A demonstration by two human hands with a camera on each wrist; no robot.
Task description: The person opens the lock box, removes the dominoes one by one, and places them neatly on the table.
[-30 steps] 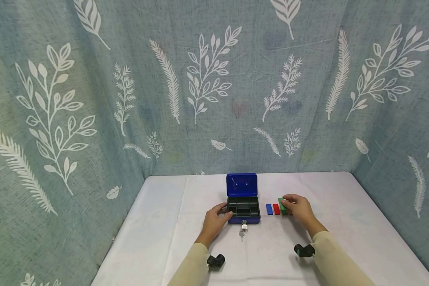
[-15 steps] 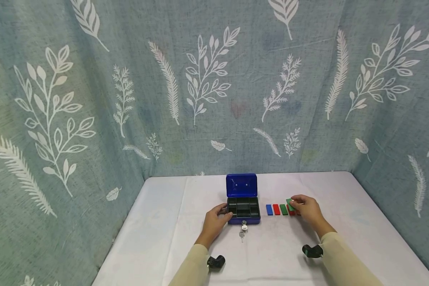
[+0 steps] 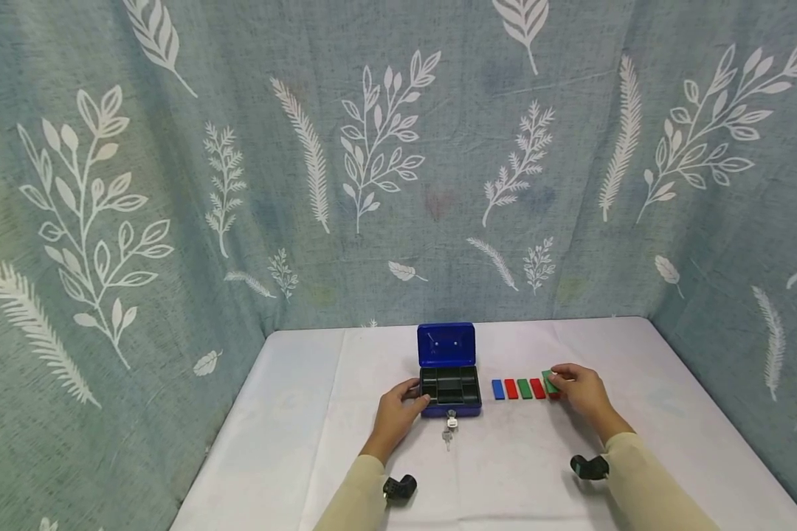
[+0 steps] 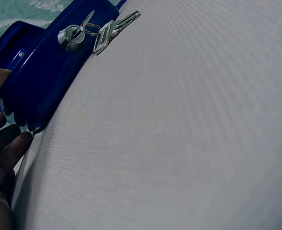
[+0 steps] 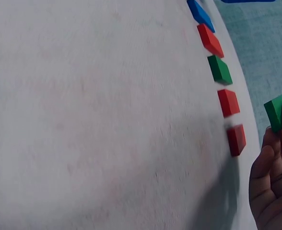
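A blue cash box (image 3: pixel 450 411) stands with its lid (image 3: pixel 446 345) raised and a black compartment tray (image 3: pixel 449 383) inside. My left hand (image 3: pixel 397 414) holds its left side, thumb over the rim and fingers along the outer wall. Keys (image 4: pixel 111 32) hang from the front lock. Between thumb and fingers, my right hand (image 3: pixel 584 397) pinches a green block (image 5: pixel 276 113) above the right end of a row. That row has a blue block (image 3: pixel 498 389), a red block (image 3: pixel 511 389), another green block (image 3: pixel 525 389), a second red block (image 3: pixel 537 389) and a third red block (image 5: pixel 236 140).
A white cloth covers the table (image 3: pixel 292 428). Behind it and on both sides hangs a grey-green curtain (image 3: pixel 385 295) with white leaf prints. Each sleeve carries a black wrist camera, the left camera (image 3: pixel 400 487) and the right camera (image 3: pixel 590 467).
My right hand has carried the green block rightward along the row, uncovering the green block and red blocks beneath its path. My left hand stays at the cash box.
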